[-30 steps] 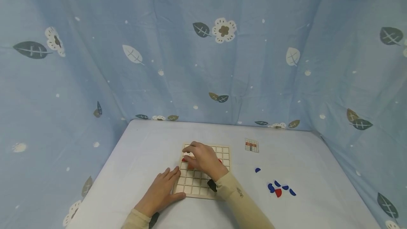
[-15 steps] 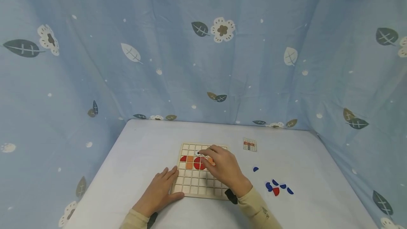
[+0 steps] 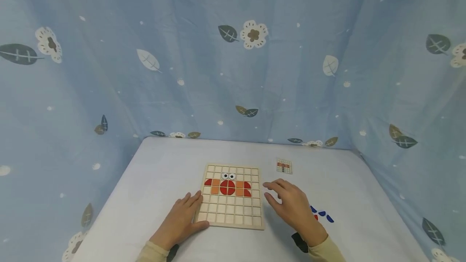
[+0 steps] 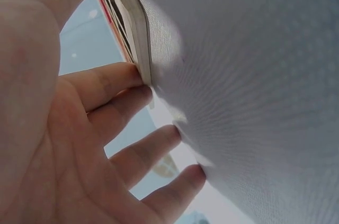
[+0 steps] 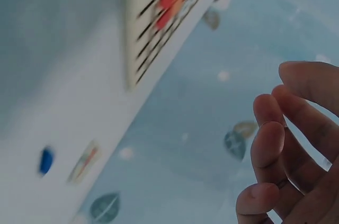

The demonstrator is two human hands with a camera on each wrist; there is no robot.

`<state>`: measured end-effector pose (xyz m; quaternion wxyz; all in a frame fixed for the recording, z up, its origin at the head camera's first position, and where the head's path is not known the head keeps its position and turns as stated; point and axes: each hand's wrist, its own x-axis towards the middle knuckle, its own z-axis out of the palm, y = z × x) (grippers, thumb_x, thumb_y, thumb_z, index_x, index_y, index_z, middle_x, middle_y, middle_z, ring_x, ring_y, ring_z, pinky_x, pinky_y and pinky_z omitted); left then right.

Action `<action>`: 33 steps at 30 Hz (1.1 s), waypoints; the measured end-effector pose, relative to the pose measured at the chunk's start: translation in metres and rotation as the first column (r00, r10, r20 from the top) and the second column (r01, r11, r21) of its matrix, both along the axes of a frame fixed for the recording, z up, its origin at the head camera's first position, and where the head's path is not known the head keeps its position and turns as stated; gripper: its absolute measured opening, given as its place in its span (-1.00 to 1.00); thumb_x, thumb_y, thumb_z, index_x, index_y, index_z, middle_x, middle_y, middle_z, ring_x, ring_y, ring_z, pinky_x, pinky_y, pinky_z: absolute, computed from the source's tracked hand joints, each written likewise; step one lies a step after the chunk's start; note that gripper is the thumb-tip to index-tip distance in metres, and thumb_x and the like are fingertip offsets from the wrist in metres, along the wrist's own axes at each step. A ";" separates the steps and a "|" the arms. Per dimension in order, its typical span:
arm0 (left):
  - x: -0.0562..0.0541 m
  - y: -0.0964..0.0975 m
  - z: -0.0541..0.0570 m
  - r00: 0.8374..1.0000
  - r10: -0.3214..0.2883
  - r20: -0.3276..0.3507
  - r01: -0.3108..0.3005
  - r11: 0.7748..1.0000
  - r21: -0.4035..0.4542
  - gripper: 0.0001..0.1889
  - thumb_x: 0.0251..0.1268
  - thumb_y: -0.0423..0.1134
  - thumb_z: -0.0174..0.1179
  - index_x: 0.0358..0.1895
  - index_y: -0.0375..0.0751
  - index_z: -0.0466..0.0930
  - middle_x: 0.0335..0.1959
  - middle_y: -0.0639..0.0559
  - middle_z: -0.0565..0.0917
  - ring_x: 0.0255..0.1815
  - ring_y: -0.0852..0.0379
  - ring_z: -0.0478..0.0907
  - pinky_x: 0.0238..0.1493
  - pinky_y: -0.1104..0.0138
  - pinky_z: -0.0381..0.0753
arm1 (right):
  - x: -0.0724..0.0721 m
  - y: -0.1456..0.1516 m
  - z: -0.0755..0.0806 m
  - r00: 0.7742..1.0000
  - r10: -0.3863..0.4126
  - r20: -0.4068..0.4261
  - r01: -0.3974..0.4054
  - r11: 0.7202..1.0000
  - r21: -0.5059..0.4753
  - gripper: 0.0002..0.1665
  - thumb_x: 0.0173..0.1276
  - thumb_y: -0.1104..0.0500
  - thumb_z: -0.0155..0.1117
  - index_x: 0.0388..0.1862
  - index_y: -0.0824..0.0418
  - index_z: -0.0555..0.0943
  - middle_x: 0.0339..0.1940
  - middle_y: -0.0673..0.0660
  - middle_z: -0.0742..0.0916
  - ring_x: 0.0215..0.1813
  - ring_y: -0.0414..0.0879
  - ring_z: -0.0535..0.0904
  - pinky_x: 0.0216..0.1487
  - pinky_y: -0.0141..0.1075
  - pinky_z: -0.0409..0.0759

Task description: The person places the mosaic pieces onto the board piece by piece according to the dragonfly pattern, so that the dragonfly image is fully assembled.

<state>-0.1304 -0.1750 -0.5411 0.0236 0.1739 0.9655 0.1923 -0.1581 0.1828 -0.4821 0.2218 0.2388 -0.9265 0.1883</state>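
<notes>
My left hand (image 3: 182, 218) rests at the left edge of a wooden grid board (image 3: 234, 226), its fingers fairly straight. In the left wrist view the fingertips (image 4: 139, 73) touch the board's side and the tabletop. The board carries a red circle made of quarter pieces (image 3: 227, 187), orange squares (image 3: 215, 186) on either side, red quarter pieces (image 3: 247, 193) at the outer ends and two eye pieces (image 3: 228, 176) above. My right hand (image 3: 291, 203) hovers just right of the board with fingers loosely bent. Nothing shows between its fingers in the right wrist view.
A small pattern card (image 3: 284, 165) lies behind my right hand. Several blue half-round pieces (image 3: 329, 218) and a red piece (image 3: 316, 217) lie at the right, partly hidden by that hand. Patterned blue cloth (image 3: 233, 72) hangs behind the white table (image 3: 171, 165).
My right hand has moved right from over the board's left part, past the eye pieces, to beyond the board's right edge, uncovering the pieces. My left hand has stayed at the board's left edge.
</notes>
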 end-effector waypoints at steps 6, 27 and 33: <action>0.002 -0.002 0.001 1.000 0.007 -0.003 -0.007 1.000 0.001 -0.07 0.22 0.30 0.31 0.46 -0.35 0.37 0.52 -0.17 0.34 0.49 -0.37 0.24 0.39 -0.27 0.28 | 0.008 0.036 -0.006 0.995 -0.081 -0.054 0.081 0.997 0.001 -0.57 0.11 0.13 0.63 0.00 -0.02 0.76 -0.23 -0.14 0.72 -0.44 -0.27 0.50 -0.54 -0.45 0.46; 0.000 -0.001 -0.003 1.000 0.009 0.010 -0.009 1.000 0.007 -0.06 0.21 0.32 0.30 0.47 -0.33 0.36 0.53 -0.16 0.33 0.50 -0.37 0.23 0.39 -0.29 0.26 | 0.054 0.120 -0.032 0.794 -0.462 0.396 0.408 0.887 0.216 -0.51 0.13 -0.04 0.59 0.01 0.13 0.74 -0.24 0.00 0.74 -0.37 -0.14 0.58 -0.33 -0.12 0.72; 0.000 0.000 -0.003 1.000 0.010 0.007 -0.010 1.000 -0.001 -0.06 0.21 0.32 0.30 0.47 -0.33 0.37 0.52 -0.16 0.34 0.49 -0.37 0.24 0.39 -0.28 0.26 | 0.055 0.121 -0.039 0.714 -0.493 0.497 0.405 0.870 0.281 -0.47 0.10 -0.09 0.61 -0.01 0.16 0.74 -0.25 0.02 0.72 -0.35 -0.11 0.55 -0.13 0.03 0.74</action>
